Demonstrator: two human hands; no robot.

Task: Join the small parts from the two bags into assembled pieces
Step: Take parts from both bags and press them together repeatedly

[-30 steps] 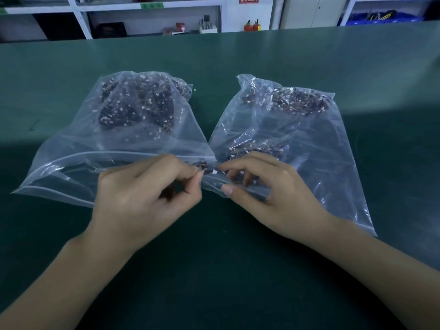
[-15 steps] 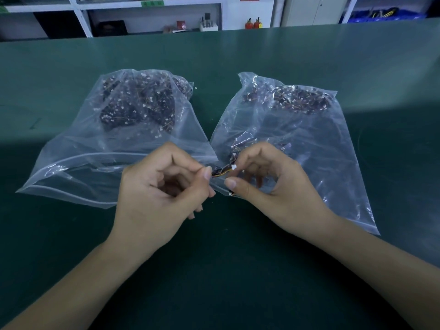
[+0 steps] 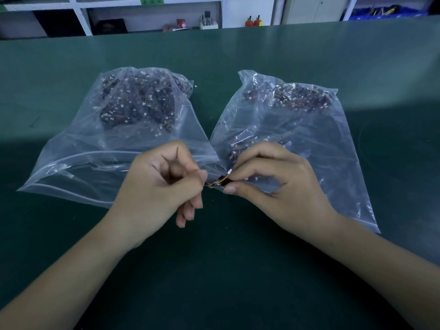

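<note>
Two clear plastic bags lie on the green table, each with a heap of small dark parts with white connectors at its far end: the left bag (image 3: 78, 160) and the right bag (image 3: 333, 148). In front of the bag mouths, my left hand (image 3: 157, 186) and my right hand (image 3: 276, 184) meet. Between their fingertips is a small dark part with a yellow wire and a white connector (image 3: 220, 181). My left thumb and forefinger pinch its left end. My right thumb and forefinger pinch its right end, by the white connector.
The green table (image 3: 238, 270) stretches wide around the bags. Behind its far edge stand white shelves (image 3: 152, 15) with small items and two red bottles (image 3: 252, 21). A blue bin (image 3: 385, 11) sits at the far right.
Both hands have drawn back from the bag mouths toward me. The small wired part, earlier hidden among the fingers, now shows between the fingertips.
</note>
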